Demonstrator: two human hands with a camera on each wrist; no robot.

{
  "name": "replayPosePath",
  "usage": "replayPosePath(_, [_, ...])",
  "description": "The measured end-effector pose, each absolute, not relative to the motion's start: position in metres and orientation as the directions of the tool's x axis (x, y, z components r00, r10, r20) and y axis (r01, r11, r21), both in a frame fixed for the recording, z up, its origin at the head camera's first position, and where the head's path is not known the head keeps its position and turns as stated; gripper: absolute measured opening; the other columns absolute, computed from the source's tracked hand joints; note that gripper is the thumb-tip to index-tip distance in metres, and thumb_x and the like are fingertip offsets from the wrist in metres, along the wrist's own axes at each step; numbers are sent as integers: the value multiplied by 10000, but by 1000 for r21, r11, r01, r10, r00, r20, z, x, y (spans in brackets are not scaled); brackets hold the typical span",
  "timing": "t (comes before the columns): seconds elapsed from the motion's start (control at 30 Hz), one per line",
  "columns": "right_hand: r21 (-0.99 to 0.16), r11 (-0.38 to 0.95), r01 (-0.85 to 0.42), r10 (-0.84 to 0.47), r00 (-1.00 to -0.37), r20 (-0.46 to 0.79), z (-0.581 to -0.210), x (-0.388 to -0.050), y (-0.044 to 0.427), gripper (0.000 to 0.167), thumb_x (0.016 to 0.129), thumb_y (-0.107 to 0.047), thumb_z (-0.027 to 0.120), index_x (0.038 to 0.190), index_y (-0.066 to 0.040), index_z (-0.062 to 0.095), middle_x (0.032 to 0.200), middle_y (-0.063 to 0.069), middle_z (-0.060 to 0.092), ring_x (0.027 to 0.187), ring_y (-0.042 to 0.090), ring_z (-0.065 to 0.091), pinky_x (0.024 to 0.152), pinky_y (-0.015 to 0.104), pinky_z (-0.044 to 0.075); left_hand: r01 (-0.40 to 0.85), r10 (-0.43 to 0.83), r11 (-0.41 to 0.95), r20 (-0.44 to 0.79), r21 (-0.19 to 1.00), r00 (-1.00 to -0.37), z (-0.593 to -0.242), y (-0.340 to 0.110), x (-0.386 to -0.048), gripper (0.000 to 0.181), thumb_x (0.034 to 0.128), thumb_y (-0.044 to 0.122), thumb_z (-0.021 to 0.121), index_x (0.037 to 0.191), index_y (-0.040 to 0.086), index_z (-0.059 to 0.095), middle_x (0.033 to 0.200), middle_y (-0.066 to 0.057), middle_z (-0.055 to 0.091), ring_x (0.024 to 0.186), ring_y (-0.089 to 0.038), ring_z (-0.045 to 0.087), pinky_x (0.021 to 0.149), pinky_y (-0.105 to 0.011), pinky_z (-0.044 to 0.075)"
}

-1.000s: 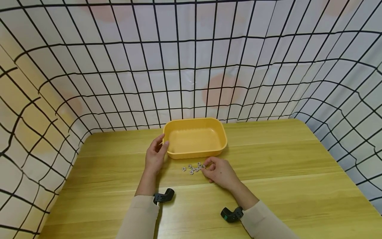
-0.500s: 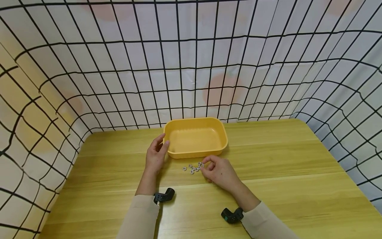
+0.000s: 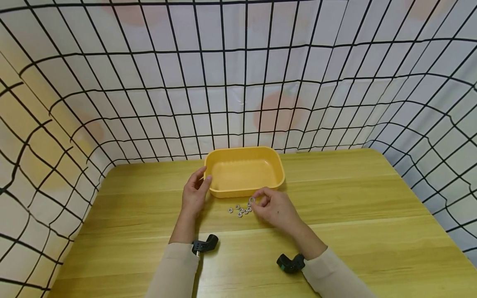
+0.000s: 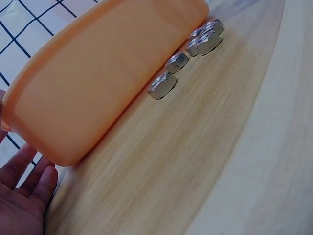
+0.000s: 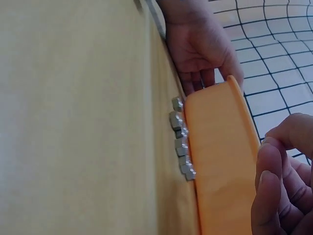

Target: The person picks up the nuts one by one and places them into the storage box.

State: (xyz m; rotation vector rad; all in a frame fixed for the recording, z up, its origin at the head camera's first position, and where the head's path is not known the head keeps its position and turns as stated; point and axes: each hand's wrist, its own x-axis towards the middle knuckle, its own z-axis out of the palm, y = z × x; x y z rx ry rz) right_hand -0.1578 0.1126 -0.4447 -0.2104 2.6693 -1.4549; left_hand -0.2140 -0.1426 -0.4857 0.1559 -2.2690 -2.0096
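A yellow plastic tray [image 3: 244, 193] stands on the table; it looks orange in both wrist views. My left hand [image 3: 194, 196] holds its left end, thumb at the rim. In the right wrist view that hand [image 5: 200, 49] shows at the tray's far end. My right hand [image 3: 276, 210] pinches a metal hex nut [image 3: 252, 200] between thumb and index finger, just in front of the tray. Several more nuts [image 3: 241, 210] lie loosely grouped on the table before the tray. Fingers of the right hand [image 5: 286, 176] hide the pinched nut in the right wrist view.
The wooden table [image 3: 335, 194] extends to both sides and toward me. Behind and beside it hangs a black net [image 3: 244, 87] over pale cloth. Black wrist cameras [image 3: 290, 263] sit at the cuffs of both beige sleeves [image 3: 331, 275].
My right hand has lifted the hex nut away from the group and moved it slightly toward the tray. The left hand and the tray have hardly moved.
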Motion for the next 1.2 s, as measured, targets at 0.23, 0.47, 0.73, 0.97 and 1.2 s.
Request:
replayPosePath(0.23, [-833,546,-89,-151,-988,6,-437,-170,114,149,883,-193,787,998,-151,701,706,-15,657,573,150,542,512,231,416,-11,-151,118,7,993,-988,-485,-143,-213,469,1013,305,653,1460,194,563,1531,-99,505,1395,-316,494,1156,-494,425])
replayPosePath(0.47, [-833,545,-91,-143,-990,15,-429,-183,120,185,912,-251,768,1055,-159,696,708,-1,681,575,190,575,500,245,397,-10,-150,116,8,993,-989,-486,-143,-214,472,1008,313,661,1456,196,568,1524,-89,516,1385,-313,505,1155,-490,425])
replayPosePath(0.73, [-797,589,-133,-129,-989,70,-421,-198,118,187,916,-272,765,1050,-163,691,695,-11,686,572,178,572,525,249,419,-6,-147,120,12,993,-989,-487,-143,-215,471,1007,316,663,1453,199,569,1525,-91,516,1383,-318,506,1159,-496,424])
replayPosePath(0.97, [-789,596,-148,-132,-988,86,-414,-210,113,178,926,-272,750,1051,-161,689,709,-1,699,582,183,608,532,282,450,-7,-148,112,10,994,-989,-487,-143,-215,460,1009,303,660,1449,197,574,1514,-94,524,1376,-322,513,1157,-494,425])
replayPosePath(1.2, [-802,582,-131,-138,-989,61,-413,-220,109,212,934,-301,734,1077,-154,682,722,17,680,581,199,613,508,270,432,18,-150,109,34,994,-988,-488,-143,-215,456,1011,278,659,1445,165,576,1511,-128,524,1362,-338,515,1149,-506,422])
